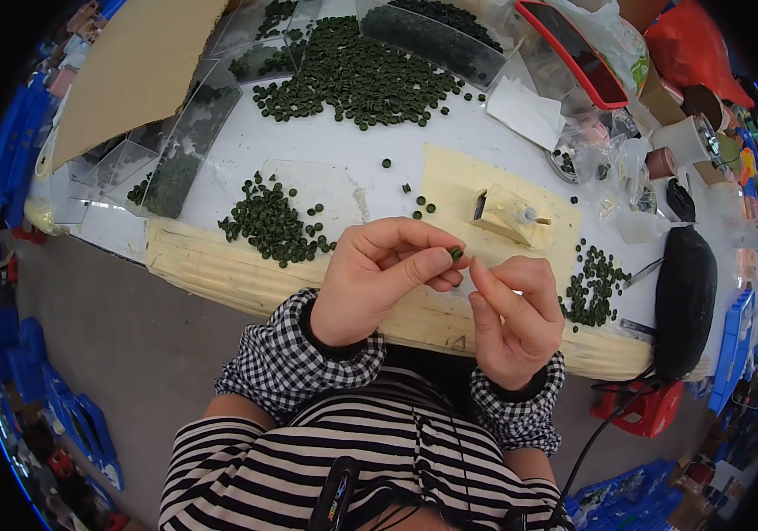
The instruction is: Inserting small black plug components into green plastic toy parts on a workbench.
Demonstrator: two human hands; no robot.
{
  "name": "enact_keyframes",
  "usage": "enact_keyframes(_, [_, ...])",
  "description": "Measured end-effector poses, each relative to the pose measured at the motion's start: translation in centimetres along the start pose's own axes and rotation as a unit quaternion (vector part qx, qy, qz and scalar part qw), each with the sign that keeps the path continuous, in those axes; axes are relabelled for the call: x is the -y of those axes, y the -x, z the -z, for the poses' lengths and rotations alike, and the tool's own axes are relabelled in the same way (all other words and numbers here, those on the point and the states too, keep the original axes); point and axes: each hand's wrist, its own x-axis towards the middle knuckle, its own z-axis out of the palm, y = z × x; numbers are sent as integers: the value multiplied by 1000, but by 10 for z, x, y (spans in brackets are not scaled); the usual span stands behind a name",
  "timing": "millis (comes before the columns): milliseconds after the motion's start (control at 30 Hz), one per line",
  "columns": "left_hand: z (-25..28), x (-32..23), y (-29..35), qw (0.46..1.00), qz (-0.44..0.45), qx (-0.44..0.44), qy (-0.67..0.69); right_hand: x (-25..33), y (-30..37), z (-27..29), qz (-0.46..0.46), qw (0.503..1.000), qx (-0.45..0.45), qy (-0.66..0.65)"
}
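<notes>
Between thumb and forefinger, my left hand pinches a small dark green round piece. My right hand is close beside it, thumb and fingers drawn together; whatever they hold, if anything, is too small to make out. Left of my hands lies a loose pile of similar green pieces. A smaller pile of green pieces lies to the right of my right hand. Just beyond the hands, a small cream-coloured block fixture with a short nozzle-like tip stands on a yellow sheet.
A large heap of green pieces covers the table's far middle, among clear plastic trays. Cardboard lies far left. A red-cased phone, white tissue and plastic bags are far right. A black pouch sits at the right edge.
</notes>
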Motion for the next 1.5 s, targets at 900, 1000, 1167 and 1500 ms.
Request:
enact_keyframes(900, [2, -15, -4, 820, -156, -100, -542, 1, 9, 5, -86, 992, -87, -5])
enact_keyframes(1000, [9, -14, -5, 751, -160, -71, -637, 0, 9, 5, -81, 992, -97, -13])
enact_keyframes(1167, [5, -11, -6, 740, -199, -99, -635, -1, 10, 4, -82, 991, -104, -19])
enact_keyframes(1500, [-9, 6, 2, 708, -209, 69, -671, 0, 11, 5, -82, 991, -104, -16])
